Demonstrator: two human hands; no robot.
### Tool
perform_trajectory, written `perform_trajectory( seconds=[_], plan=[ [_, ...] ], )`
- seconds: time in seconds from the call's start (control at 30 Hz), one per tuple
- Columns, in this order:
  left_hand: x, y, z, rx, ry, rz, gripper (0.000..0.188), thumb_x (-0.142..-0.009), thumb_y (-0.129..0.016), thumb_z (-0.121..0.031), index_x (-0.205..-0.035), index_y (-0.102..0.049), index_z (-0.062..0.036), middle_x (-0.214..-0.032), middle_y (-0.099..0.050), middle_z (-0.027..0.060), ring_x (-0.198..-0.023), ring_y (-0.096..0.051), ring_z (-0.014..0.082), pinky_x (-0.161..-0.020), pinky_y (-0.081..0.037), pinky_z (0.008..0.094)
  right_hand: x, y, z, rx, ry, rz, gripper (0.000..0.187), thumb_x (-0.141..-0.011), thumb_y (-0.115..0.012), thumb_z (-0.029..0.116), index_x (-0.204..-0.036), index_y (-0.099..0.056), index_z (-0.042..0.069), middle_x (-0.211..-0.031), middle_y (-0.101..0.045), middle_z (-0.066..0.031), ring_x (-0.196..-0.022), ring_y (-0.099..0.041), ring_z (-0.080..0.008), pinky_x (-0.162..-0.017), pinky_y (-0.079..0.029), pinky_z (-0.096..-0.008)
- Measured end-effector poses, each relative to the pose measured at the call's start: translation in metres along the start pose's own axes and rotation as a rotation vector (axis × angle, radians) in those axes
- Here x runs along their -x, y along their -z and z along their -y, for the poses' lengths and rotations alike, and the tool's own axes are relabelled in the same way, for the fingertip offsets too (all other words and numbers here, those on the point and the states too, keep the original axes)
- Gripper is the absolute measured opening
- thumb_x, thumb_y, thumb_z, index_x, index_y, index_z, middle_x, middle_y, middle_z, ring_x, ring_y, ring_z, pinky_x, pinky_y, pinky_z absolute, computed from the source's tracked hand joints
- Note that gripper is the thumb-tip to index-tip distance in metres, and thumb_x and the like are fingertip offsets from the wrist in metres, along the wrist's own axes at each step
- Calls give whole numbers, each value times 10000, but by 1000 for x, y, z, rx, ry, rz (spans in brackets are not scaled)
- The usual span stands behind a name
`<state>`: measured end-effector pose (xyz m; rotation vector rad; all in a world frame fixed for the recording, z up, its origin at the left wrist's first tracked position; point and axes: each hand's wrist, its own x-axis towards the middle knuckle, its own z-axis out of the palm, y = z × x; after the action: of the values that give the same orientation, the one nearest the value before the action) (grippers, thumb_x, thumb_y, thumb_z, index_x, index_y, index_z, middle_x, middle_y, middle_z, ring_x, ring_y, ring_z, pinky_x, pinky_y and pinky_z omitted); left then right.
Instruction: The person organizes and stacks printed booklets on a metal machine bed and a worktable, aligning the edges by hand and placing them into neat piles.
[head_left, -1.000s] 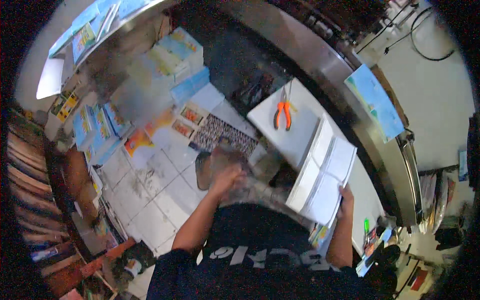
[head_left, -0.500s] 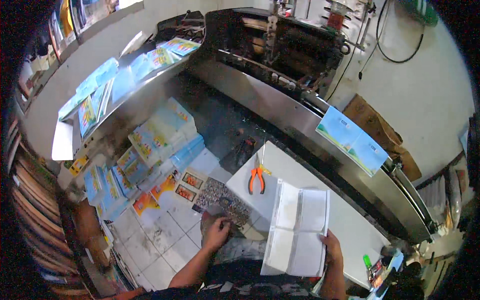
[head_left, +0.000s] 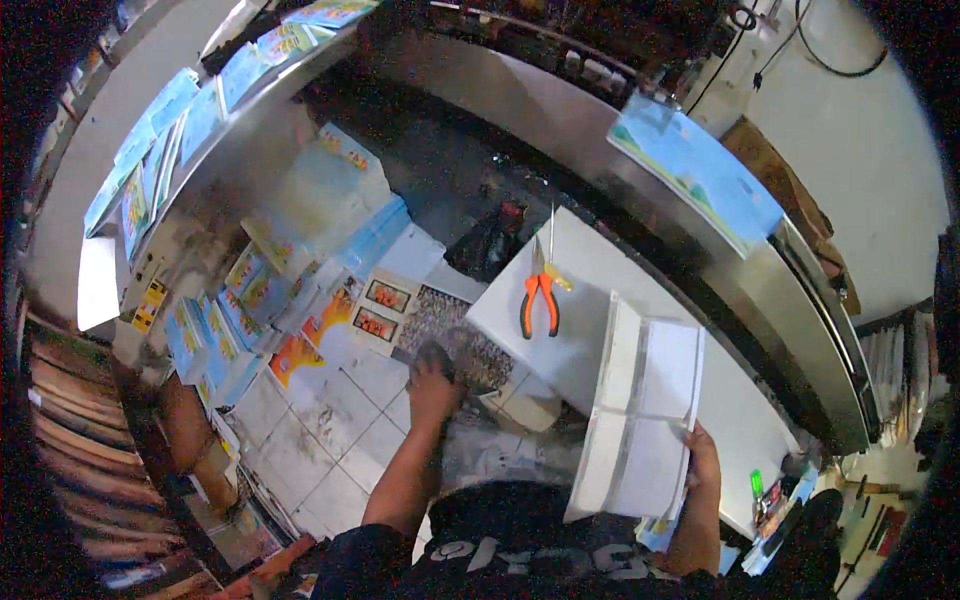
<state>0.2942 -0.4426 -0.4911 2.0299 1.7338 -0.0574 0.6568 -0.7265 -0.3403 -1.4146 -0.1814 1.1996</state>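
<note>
My right hand [head_left: 703, 458] grips the right edge of a white folded paper sheet [head_left: 655, 460] with grey crease-like bands, which hangs partly opened in front of my body. My left hand [head_left: 432, 392] is lowered beside my lap, next to a dark rounded shape that I cannot make out; its fingers are blurred. Beyond the sheet, pliers [head_left: 541, 300] with orange and black handles lie on a white board-like tabletop [head_left: 500, 305]. Against them rests a thin tool with a yellow handle [head_left: 558, 279].
Stacks of blue printed covers [head_left: 375, 235] stand on the tiled floor [head_left: 335, 420] to the left. More printed sheets [head_left: 205, 130] lie on a metal ledge above. A long metal machine panel [head_left: 560, 125] runs behind the tabletop, with a blue sheet [head_left: 695, 175] draped over it.
The view has tilted down, so the machine and ledge sit higher in the picture. The sheet stays in my right hand, and my left hand has shifted slightly away from my body.
</note>
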Motion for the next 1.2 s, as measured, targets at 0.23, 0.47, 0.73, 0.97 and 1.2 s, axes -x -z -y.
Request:
perform_trajectory(
  seconds=[0.23, 0.47, 0.73, 0.97, 1.2],
  plan=[
    [2, 6, -6, 6, 23, -53, 700, -845, -559, -422, -1421, -362, -75, -1465, -320, 205, -1358, -284, 393, -1013, -346, 563, 2, -15, 6, 22, 8, 1, 602, -805, -690, 190, -1316, -452, -21, -1128, -634, -133, -983, -637, -253, -883, -517, -377],
    [-4, -2, 5, 60, -17, -113, 669, -867, -528, -420, -1405, -380, -52, -1463, -315, 204, -1346, -297, 400, -990, -377, 567, -2, -9, 2, -32, 8, 35, 608, -802, -693, 176, -1322, -448, -23, -1148, -628, -149, -993, -637, -274, -896, -515, -392],
    [-4, 3, -5, 24, -5, -83, 624, -844, -541, -460, -1339, -493, -83, -1456, -340, 192, -1346, -300, 397, -1003, -357, 577, 3, -28, 11, 68, 13, 27, 621, -801, -698, 222, -1309, -449, -35, -1159, -609, -133, -1024, -619, -227, -908, -509, -351],
    [-1, 2, -5, 29, 57, -84, 584, -810, -582, -477, -1252, -574, -96, -1372, -429, 191, -1302, -350, 401, -1000, -361, 561, 14, 73, 166, 1417, 443, -608, 406, -884, -554, 202, -1223, -561, -20, -1161, -634, -136, -1013, -609, -259, -866, -491, -369],
    [-3, 0, -1, -17, 10, -92, 599, -829, -573, -508, -1281, -546, -115, -1317, -474, 197, -1247, -405, 418, -990, -370, 558, -49, -3, 355, 1533, 1293, -882, 342, -902, -505, 182, -1194, -575, 18, -1215, -571, -181, -1086, -553, -326, -928, -432, -399]
  ],
)
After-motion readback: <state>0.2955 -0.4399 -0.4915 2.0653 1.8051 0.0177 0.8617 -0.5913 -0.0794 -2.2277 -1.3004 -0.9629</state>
